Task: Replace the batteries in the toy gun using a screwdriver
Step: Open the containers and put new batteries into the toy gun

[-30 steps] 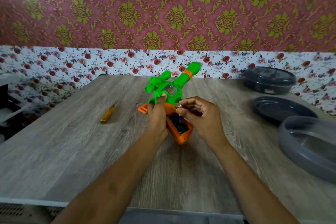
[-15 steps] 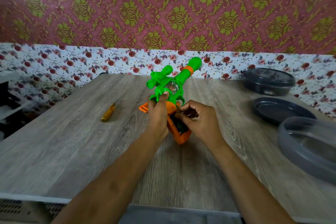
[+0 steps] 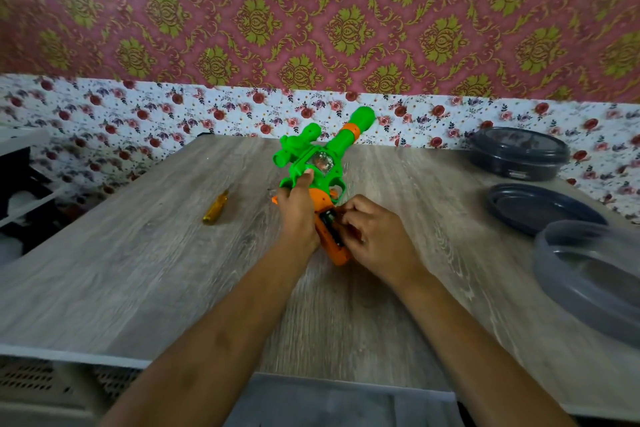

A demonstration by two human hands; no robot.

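You have one green and orange toy gun [image 3: 322, 163], one yellow-handled screwdriver [image 3: 215, 207] and two hands, left hand [image 3: 297, 211] and right hand [image 3: 375, 236], over one wooden table [image 3: 138, 270]. Three round plastic pieces sit to your right: one lidded container [image 3: 517, 154], one dark dish [image 3: 540, 208] and one grey tub [image 3: 550, 274].

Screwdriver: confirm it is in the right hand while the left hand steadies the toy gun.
Wrong on the screwdriver: the head view shows it lying on the table, apart from both hands. The right hand is at the grip's open compartment; the left hand does steady the toy gun.
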